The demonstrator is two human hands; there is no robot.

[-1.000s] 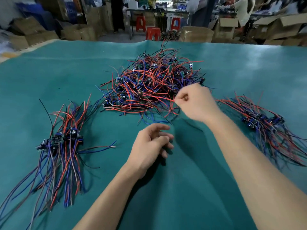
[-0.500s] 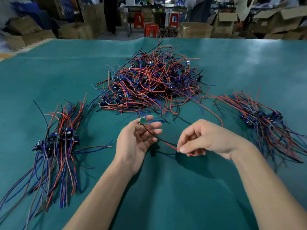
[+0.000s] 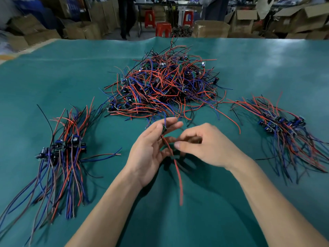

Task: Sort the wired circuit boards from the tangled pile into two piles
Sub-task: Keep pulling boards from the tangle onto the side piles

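**One wired board held between both hands, near the tangled pile**

The left hand (image 3: 149, 150) is raised palm-up in the middle of the green table cover (image 3: 249, 72), its fingers curled round a small wired circuit board (image 3: 164, 129) held at the fingertips. A red wire (image 3: 178, 177) hangs from that board down toward the near edge. The right hand (image 3: 204, 147) sits just beside the left, fingers bent toward the wire; motion blur hides whether it pinches anything, so its grip cannot be told. Just beyond both hands lies the tangled pile (image 3: 165, 84) of red, blue and black wires with boards. A sorted left pile (image 3: 60, 150) lies to the left, a sorted right pile (image 3: 284, 129) to the right, each well apart from the tangle.
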